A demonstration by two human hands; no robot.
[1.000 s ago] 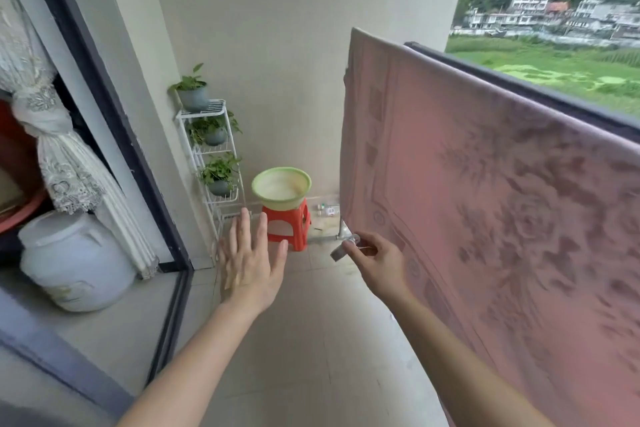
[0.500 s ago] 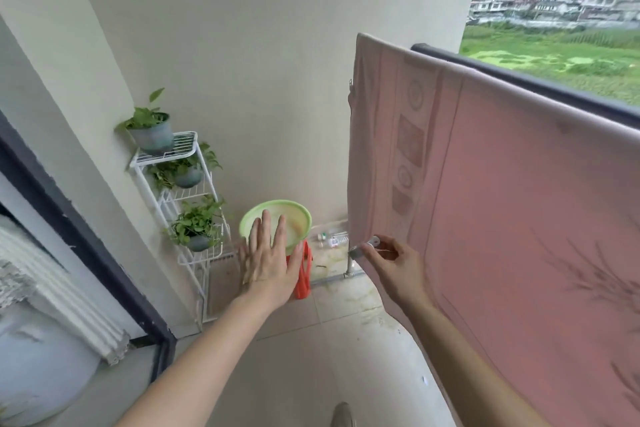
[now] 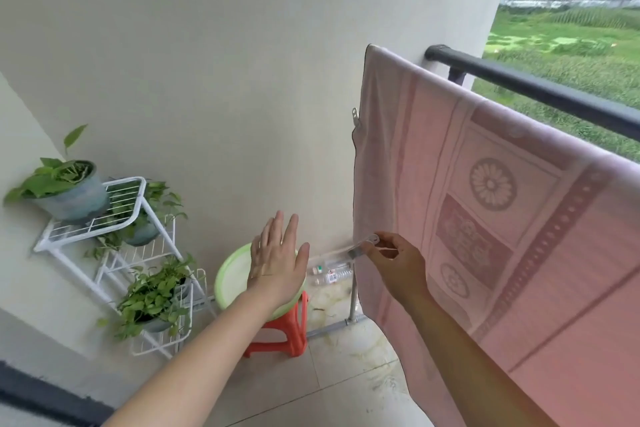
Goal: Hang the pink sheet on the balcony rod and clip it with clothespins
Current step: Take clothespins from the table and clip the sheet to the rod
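The pink patterned sheet hangs draped over a rod, which it hides, just inside the dark balcony railing. One clothespin is clipped on the sheet's left edge, a little below the top. My right hand pinches a clear clothespin right at the sheet's left edge, lower down. My left hand hovers flat with straight fingers and holds nothing, above the green basin.
The green basin sits on an orange stool by the wall. A white wire rack with potted plants stands at the left. Plastic bottles lie on the floor by a metal stand post.
The view has turned right and closer to the wall and the sheet's end. My right hand with the clothespin has stayed at the sheet's left edge. My left hand stays flat.
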